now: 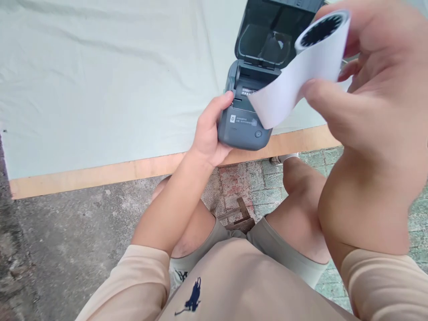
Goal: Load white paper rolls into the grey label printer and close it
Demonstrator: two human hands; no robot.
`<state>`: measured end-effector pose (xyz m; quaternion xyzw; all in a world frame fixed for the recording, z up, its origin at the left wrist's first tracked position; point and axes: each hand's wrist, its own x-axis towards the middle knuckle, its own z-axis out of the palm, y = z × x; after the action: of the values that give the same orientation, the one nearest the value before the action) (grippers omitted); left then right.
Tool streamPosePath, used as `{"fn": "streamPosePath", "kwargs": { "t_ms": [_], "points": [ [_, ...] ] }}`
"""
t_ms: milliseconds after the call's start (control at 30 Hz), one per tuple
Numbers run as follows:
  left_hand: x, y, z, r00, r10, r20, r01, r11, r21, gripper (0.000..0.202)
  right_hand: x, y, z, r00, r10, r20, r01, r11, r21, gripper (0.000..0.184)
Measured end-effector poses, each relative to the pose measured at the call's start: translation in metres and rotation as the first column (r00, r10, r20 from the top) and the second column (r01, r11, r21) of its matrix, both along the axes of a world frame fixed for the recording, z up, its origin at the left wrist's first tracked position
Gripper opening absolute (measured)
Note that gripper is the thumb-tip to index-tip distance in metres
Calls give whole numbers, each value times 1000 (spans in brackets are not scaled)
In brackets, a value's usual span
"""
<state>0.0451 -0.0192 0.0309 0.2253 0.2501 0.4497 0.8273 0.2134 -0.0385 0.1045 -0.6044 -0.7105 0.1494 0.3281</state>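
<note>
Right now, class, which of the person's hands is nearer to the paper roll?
Right. The right hand holds the paper roll; the left hand is apart from it, lower and further left in the view, gripping the printer.

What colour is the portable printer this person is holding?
The portable printer in the left hand is dark bluish grey; it shows in the head view, the only one.

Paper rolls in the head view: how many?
1. The paper roll is in the right hand, its loose end in front of the open grey device in the left hand. Anything behind the right hand would be hidden.
</note>
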Motion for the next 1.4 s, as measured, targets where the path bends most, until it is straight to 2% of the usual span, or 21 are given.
{"fn": "streamPosePath", "kwargs": {
  "t_ms": [133, 233, 333, 400, 467, 533, 567, 600, 633, 667, 733, 800, 833, 900, 967, 1033, 1100, 1167, 1267, 1333, 1400],
  "points": [
    [-12, 10, 1, 992, 75, -97, -70, 996, 55, 29, 5, 5, -14, 992, 5, -128, 0, 999, 44, 45],
    [-21, 15, 3, 976, 131, -173, -120, 990, 75, 27, 6, 13, -37, 1000, -25, -11, 25, 1000, -18, 34],
    [-28, 18, 5, 958, 169, -231, -152, 984, 89, 28, 5, 19, -57, 992, -41, 121, 57, 990, -132, 33],
    [-30, 18, 6, 948, 200, -246, -179, 978, 105, 29, 5, 19, -60, 990, -24, 138, 52, 978, -204, 40],
    [-30, 18, 6, 944, 222, -246, -196, 973, 126, 30, 9, 15, -54, 994, -4, 109, 27, 976, -214, 51],
    [-29, 17, 7, 939, 230, -256, -199, 970, 139, 31, 20, 10, -42, 998, -34, 45, 38, 996, -87, 56],
    [-29, 17, 7, 937, 230, -263, -198, 970, 141, 31, 29, 8, -38, 995, -95, 21, 95, 995, 14, 54],
    [-28, 16, 8, 937, 227, -267, -196, 971, 138, 30, 38, 7, -35, 984, -177, 5, 175, 977, 120, 52],
    [-28, 16, 8, 938, 223, -266, -194, 972, 130, 29, 47, 6, -34, 959, -282, -5, 278, 945, 172, 54],
    [-29, 16, 9, 941, 218, -258, -192, 974, 120, 27, 57, 7, -36, 938, -346, 12, 341, 929, 141, 57],
    [-30, 16, 9, 952, 200, -231, -182, 978, 99, 25, 72, 10, -46, 904, -421, 71, 424, 905, -32, 59],
    [-30, 17, 8, 962, 180, -204, -164, 982, 93, 25, 80, 15, -59, 877, -464, 127, 479, 863, -159, 51],
    [-30, 18, 7, 966, 172, -192, -156, 983, 96, 25, 81, 18, -63, 871, -473, 130, 490, 854, -174, 48],
    [-28, 18, 4, 971, 166, -171, -148, 983, 111, 25, 79, 21, -67, 898, -439, 9, 437, 890, -134, 48],
    [-26, 19, 1, 972, 167, -163, -148, 981, 124, 25, 73, 21, -63, 914, -297, -276, 301, 953, -31, 48],
    [-24, 19, -1, 973, 162, -167, -141, 981, 130, 27, 65, 18, -53, 849, -86, -522, 155, 984, 90, 40],
    [-22, 19, -3, 974, 153, -168, -130, 982, 135, 29, 54, 11, -39, 791, 96, -604, -8, 989, 148, 33],
    [-19, 18, -3, 980, 133, -151, -111, 984, 141, 30, 41, 2, -26, 770, 248, -588, -223, 968, 116, 35],
    [-15, 14, -1, 993, 73, -94, -61, 990, 128, 29, 20, -8, -13, 778, 403, -483, -473, 880, -29, 34],
    [-12, 10, -1, 996, 50, -72, -42, 992, 118, 25, 7, -10, -11, 823, 444, -356, -494, 867, -62, 33],
    [-7, 5, 0, 997, 54, -63, -47, 991, 122, 20, -2, -7, -14, 891, 423, -166, -429, 903, 0, 32]
  ]
}}
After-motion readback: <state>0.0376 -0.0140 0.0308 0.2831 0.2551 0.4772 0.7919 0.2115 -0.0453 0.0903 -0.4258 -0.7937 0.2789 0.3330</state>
